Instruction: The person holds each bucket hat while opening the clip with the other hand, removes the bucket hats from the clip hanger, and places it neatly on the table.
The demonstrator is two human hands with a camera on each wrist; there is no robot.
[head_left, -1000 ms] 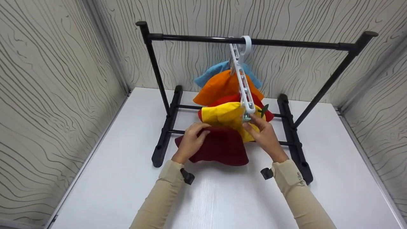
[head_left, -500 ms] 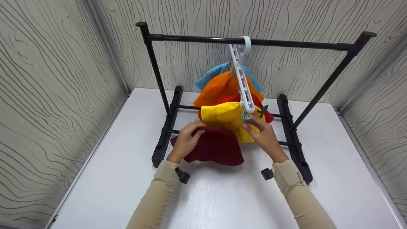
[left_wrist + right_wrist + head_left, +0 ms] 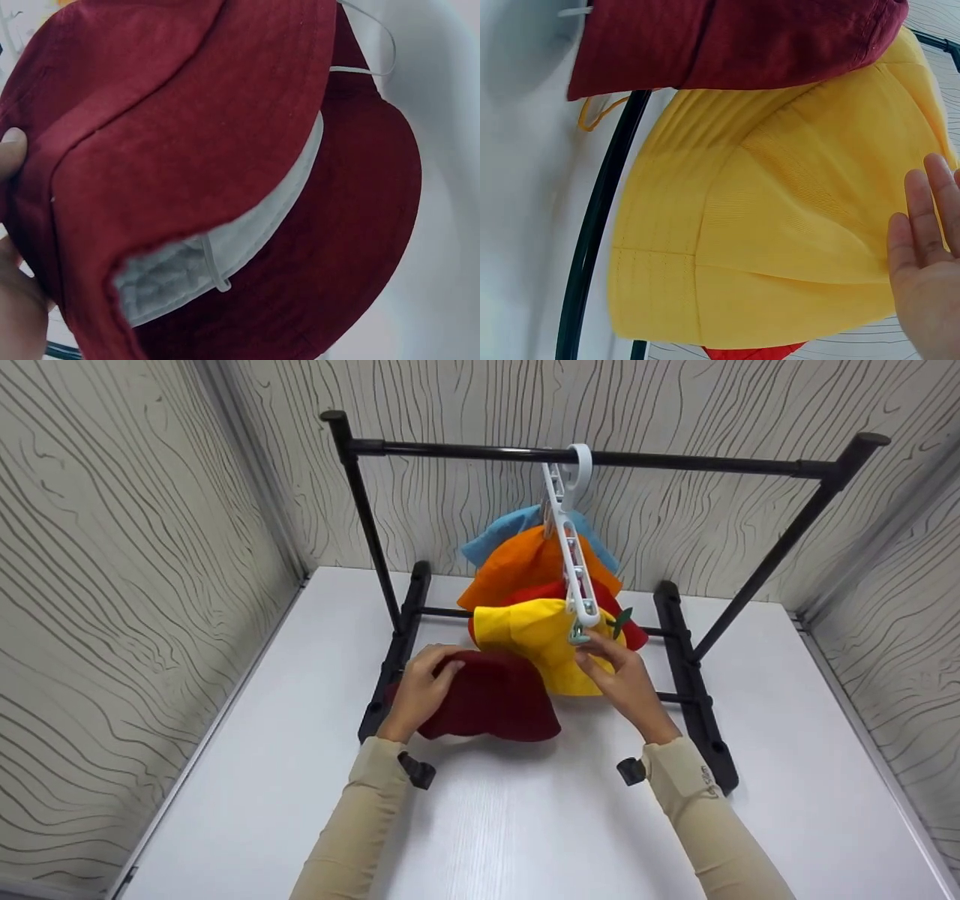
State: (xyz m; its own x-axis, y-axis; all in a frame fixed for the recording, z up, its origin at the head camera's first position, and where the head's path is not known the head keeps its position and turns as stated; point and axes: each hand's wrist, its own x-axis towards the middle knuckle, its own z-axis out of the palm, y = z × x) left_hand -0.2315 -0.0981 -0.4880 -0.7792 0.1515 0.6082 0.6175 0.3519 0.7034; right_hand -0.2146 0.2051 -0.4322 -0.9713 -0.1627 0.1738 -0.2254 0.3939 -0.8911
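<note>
Left hand point(image 3: 418, 690): fingers pinch maroon hat point(image 3: 495, 699) by crown, probably so brim hangs free
Right hand point(image 3: 624, 679): fingers at clip point(image 3: 577, 636), can't tell if pinching

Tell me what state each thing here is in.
Maroon hat, in the left hand, not hung
Yellow hat, hanging
Red hat, hanging, partly hidden
Orange hat, hanging, partly hidden
Blue hat, hanging, partly hidden
Hanger, hooked on the rack
Rack, standing upright
Green clip, at the right hand; open or shut unclear
</note>
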